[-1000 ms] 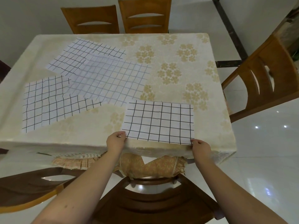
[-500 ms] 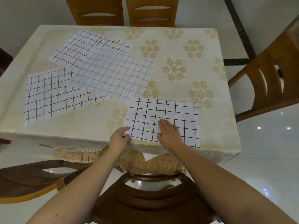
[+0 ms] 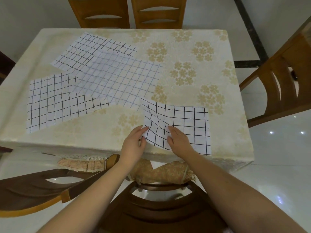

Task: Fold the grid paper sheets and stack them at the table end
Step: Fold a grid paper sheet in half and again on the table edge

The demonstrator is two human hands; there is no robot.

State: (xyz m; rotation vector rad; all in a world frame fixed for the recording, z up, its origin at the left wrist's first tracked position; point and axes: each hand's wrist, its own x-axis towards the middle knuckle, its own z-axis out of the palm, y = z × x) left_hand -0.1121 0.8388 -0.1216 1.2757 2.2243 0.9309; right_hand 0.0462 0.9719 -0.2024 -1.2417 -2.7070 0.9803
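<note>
Near sheet: the grid paper sheet (image 3: 185, 121) I am working on lies at the near edge of the table (image 3: 193, 39), right of centre, its left part lifted and buckled while its right part lies flat on the cloth.
My left hand: my left hand (image 3: 134, 142) is at the sheet's near left corner, fingers curled under the raised edge and thumb against it, holding that corner up off the cloth.
My right hand: my right hand (image 3: 179, 140) rests palm down on the near middle of the same sheet, fingers straight and together, pressing the paper to the table.
Other sheets: three more lie unfolded on the left half of the table, overlapping one another: a black-lined sheet (image 3: 50, 105) near the left edge, a pale blue-lined sheet (image 3: 121, 78) in the middle over it, and a second black-lined sheet (image 3: 87, 47) farther back, partly under the blue one.
Table cover: a cream tablecloth (image 3: 210, 68) printed with tan flowers.
Chairs: two wooden chairs (image 3: 127, 12) at the far end, one wooden chair (image 3: 282, 84) at the right, a dark chair back (image 3: 161, 204) just below my arms.
</note>
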